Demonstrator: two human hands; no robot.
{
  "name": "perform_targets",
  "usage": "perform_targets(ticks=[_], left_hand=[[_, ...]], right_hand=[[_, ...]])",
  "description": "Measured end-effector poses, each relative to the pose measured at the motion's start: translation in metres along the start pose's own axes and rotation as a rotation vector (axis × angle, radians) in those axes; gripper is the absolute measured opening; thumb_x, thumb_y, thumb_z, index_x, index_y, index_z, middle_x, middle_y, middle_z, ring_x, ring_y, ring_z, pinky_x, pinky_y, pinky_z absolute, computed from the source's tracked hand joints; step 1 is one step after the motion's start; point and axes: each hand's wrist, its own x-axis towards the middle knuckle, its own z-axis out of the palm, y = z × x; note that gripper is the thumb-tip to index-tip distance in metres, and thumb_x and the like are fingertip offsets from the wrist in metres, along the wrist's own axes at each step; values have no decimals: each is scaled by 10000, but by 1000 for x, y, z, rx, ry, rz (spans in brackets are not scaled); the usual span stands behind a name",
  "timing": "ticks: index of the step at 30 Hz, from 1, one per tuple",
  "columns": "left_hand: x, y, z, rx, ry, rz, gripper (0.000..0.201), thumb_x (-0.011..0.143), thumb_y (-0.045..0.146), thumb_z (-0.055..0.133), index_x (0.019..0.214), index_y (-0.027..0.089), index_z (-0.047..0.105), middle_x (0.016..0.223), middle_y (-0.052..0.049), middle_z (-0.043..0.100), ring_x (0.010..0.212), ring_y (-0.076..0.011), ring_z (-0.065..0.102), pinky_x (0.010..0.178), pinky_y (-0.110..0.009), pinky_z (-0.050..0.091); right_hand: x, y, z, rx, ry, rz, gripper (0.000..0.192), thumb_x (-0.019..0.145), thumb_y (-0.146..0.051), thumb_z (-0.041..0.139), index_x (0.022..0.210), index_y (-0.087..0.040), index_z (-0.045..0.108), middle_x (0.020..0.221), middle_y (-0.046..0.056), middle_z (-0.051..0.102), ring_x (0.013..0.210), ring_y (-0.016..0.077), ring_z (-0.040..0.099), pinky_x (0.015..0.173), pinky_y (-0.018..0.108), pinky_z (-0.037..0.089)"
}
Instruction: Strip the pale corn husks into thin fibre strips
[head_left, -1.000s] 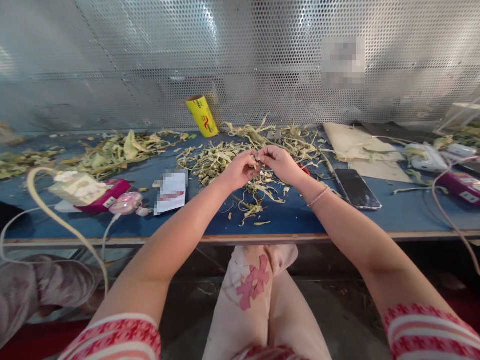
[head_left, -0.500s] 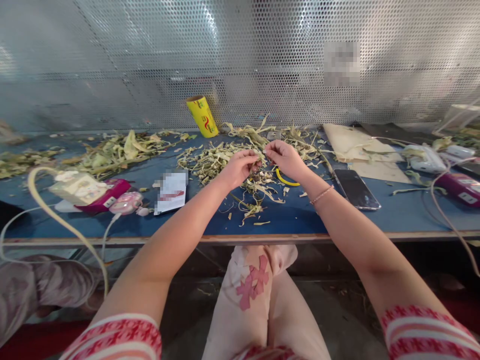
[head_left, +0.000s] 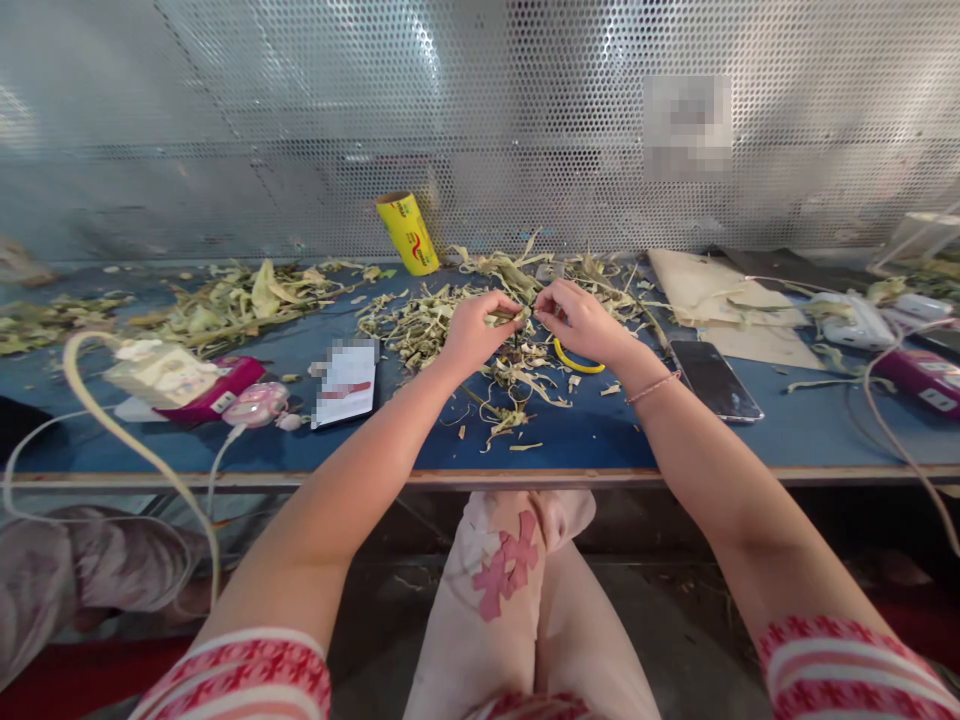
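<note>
Between two phones (head_left: 716, 380), the curled left hand (head_left: 475, 328) pinches one green sprig (head_left: 507, 317) near the curled right hand (head_left: 576, 318), whose hold is unclear.

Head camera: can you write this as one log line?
left hand: pinching plant piece; right hand: close by, hold unclear; plant heap: beside left hand; yellow tube: behind plant heap

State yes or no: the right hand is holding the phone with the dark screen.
No, that phone lies on the blue table, apart from the right hand.
</note>
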Motion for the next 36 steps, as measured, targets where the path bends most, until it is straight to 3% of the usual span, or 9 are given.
perform_targets(ticks=[11,24,31,36], left_hand=[[1,0,-4,193,66,65,150,615,100,695,682,232,668,736,-14,671,842,-214,592,961,-359,341],[-1,-1,0,299,7,136,134,637,95,669,654,222,629,719,-21,642,817,-216,553,928,-368,340],[-2,-10,2,296,-100,136,219,686,76,601,875,185,615,801,-18,664,797,-151,609,801,-287,456],[-5,-11,3,216,-185,126,173,738,149,594,911,152,583,838,-36,665,808,-142,617,803,-293,480]], right_hand=[[0,2,8,-4,70,17,47,872,-202,491,846,-199,529,825,54,551,754,170,492,721,318,429],[-1,-5,7,-55,61,-85,66,853,-153,457,818,-205,477,805,54,524,793,181,505,750,327,430],[1,-4,7,-59,40,-120,129,782,-88,474,791,-211,437,782,36,507,758,164,481,726,311,425],[1,0,7,-57,53,-141,120,774,-96,482,788,-204,432,778,31,498,749,158,469,717,309,423]])
